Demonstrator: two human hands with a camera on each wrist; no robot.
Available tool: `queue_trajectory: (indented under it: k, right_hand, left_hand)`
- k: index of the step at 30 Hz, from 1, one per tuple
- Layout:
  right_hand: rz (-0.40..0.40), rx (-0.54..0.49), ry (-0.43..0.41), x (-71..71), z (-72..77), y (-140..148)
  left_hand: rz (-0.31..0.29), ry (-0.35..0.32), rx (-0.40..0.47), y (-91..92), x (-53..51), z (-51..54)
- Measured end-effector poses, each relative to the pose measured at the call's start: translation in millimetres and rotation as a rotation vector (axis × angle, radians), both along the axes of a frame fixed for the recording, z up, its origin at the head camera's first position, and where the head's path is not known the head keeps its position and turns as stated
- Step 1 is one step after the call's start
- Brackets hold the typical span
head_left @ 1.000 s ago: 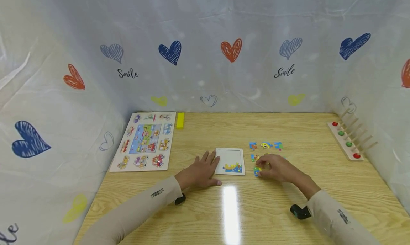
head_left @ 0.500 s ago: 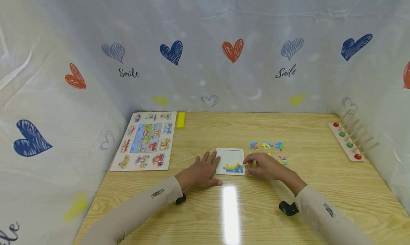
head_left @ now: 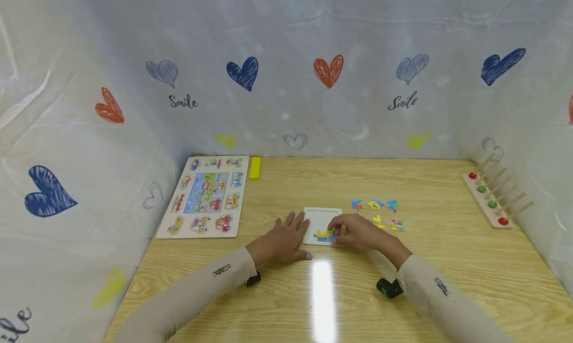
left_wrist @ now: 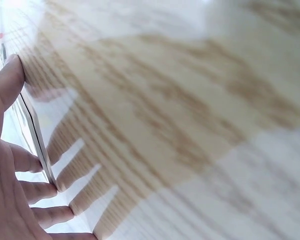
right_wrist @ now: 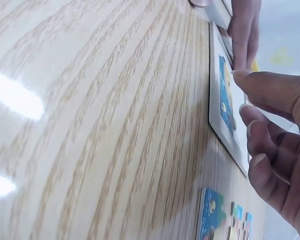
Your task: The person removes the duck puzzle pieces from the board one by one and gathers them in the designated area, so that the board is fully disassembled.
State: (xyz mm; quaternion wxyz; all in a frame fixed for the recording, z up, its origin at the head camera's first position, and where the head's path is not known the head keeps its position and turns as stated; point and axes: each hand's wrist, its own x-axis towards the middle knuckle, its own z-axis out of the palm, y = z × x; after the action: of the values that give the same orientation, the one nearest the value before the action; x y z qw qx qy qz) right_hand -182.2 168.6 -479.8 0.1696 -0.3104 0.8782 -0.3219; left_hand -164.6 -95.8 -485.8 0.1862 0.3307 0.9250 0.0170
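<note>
A small white puzzle tray (head_left: 317,212) lies on the table, with yellow-and-blue puzzle pieces (head_left: 323,235) in its near part. My left hand (head_left: 285,237) lies spread at the tray's left side; its fingertips touch that edge in the left wrist view. Over the tray's near right part, my right hand (head_left: 360,232) has curled fingers, with thumb and index tips at the pieces. Whether they pinch one is hidden. To the right lie loose puzzle pieces in rows, among them a blue one (head_left: 392,205) and a pink-green one (head_left: 396,225). A blue-green piece (right_wrist: 210,215) shows in the right wrist view.
A vehicle knob-puzzle board (head_left: 206,193) lies at the left, with a yellow block (head_left: 255,168) beside its far corner. At the right stands a wooden peg rack (head_left: 487,199) with red and green beads. A heart-printed sheet (head_left: 286,84) surrounds the table.
My right hand has moved left from the loose pieces, past the tray's right edge, to the pieces inside the tray. The left hand stays at the tray's left side.
</note>
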Motion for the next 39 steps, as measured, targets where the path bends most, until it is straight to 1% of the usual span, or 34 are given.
queue_trajectory:
  k: [4,9,12,17,20,29,39]
  right_hand:
    - [-0.004,0.037,-0.003,-1.2,-1.1,-5]
    - [0.018,0.059,0.012,-2.1,-2.0,-11]
    - [0.031,0.072,0.023,-2.3,-2.5,-14]
    - [0.049,0.061,-0.005,-2.2,-2.8,-16]
    - [0.06,0.057,-0.008,-2.8,-4.2,-18]
    - [0.057,0.115,0.004,-4.0,-6.9,-20]
    - [0.077,0.082,0.011,-3.3,-4.7,-18]
  left_hand:
    - [-0.001,-0.003,-0.013,0.8,-0.1,0.5]
    - [-0.003,-0.006,-0.01,1.8,0.2,2.0]
    - [-0.003,-0.003,-0.014,1.6,0.2,0.7]
    - [-0.007,-0.003,-0.03,0.8,-0.2,-2.4]
    - [-0.009,0.0,-0.029,0.5,0.0,-2.7]
    - [-0.002,0.002,-0.039,0.9,-0.7,-2.9]
    - [-0.003,0.007,-0.036,2.0,-0.3,0.4]
